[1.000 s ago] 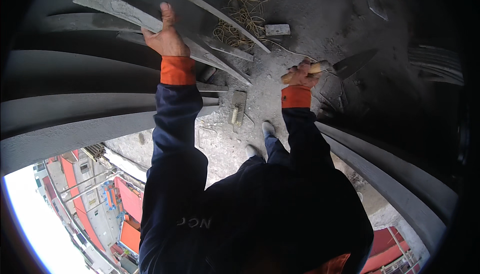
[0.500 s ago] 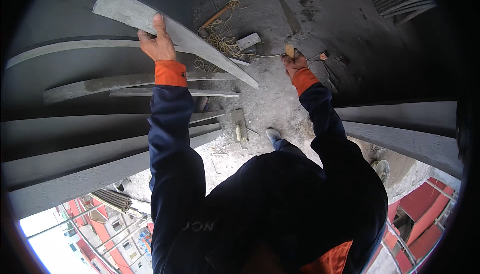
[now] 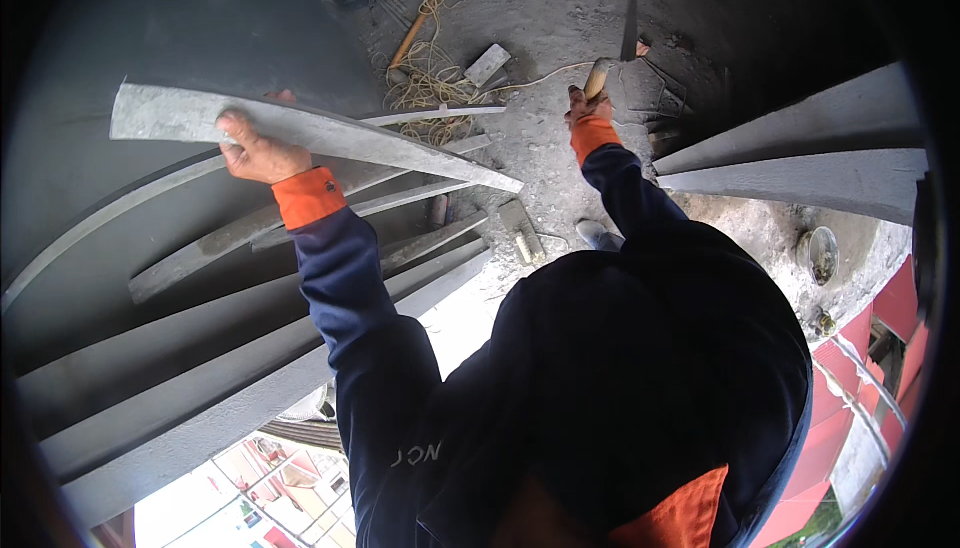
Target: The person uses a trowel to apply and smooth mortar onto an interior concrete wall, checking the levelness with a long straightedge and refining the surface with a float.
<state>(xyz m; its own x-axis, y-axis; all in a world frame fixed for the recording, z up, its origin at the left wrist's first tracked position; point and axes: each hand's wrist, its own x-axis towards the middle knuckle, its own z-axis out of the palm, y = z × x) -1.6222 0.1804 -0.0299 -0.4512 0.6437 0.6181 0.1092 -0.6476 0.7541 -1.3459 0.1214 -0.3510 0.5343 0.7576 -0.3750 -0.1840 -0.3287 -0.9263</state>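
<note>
The left hand [image 3: 255, 153] is gripping the grey plank [image 3: 330, 138], now swung flatter across the slats [image 3: 250, 348] than a moment ago. The right hand [image 3: 590, 108] is closing round a trowel [image 3: 612, 53], now lifted blade-up over the rubble floor [image 3: 560, 163] near the rope [image 3: 425, 78].

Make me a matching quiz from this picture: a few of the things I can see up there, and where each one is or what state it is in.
Things:
1. long grey board
2. wooden-handled trowel
3. coil of tan rope
4. round metal bowl

Places or states:
A. lying loose on the dusty concrete floor, beyond the board
B. gripped in the right hand, blade pointing away from the person
C. sitting near the floor's edge, at the right
D. held by the left hand near one end

Pairs: 1-D, 2-B, 3-A, 4-C
</note>
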